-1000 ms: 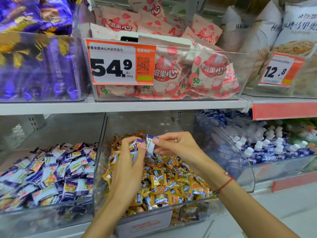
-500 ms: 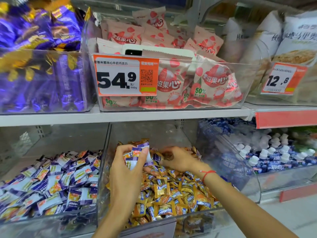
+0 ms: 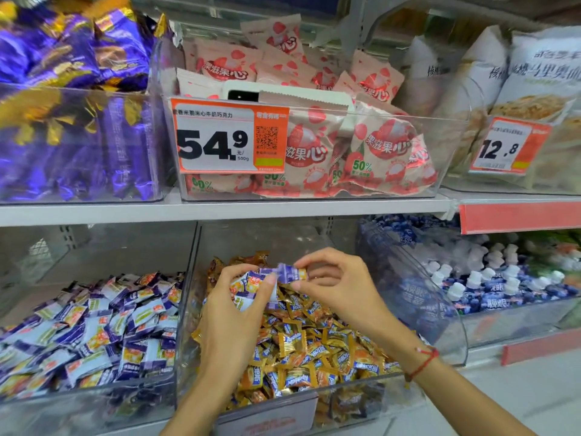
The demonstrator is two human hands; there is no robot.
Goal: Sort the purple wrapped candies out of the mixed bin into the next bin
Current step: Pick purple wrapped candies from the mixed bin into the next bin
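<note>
Half a second ago my right hand [image 3: 338, 286] was down among the gold wrappers at the back of the mixed bin [image 3: 418, 313]; now I see it lifted clear of the pile, with a single purple candy [image 3: 290, 274] pinched between thumb and forefinger, the other fingers loosely curled. It holds that candy right against the top of the bunch in my left hand [image 3: 234, 313]. My left hand stays where it was, above the middle of the bin, fingers curled round a clutch of purple wrapped candies [image 3: 251, 286] with the thumb pressed over them. The view has also dipped a little, so the shelf [image 3: 220, 210] sits lower. The next bin [image 3: 94, 401], to the left, holds a heap of the same purple and white sweets. A red string bracelet [image 3: 423, 361] circles my right wrist.
</note>
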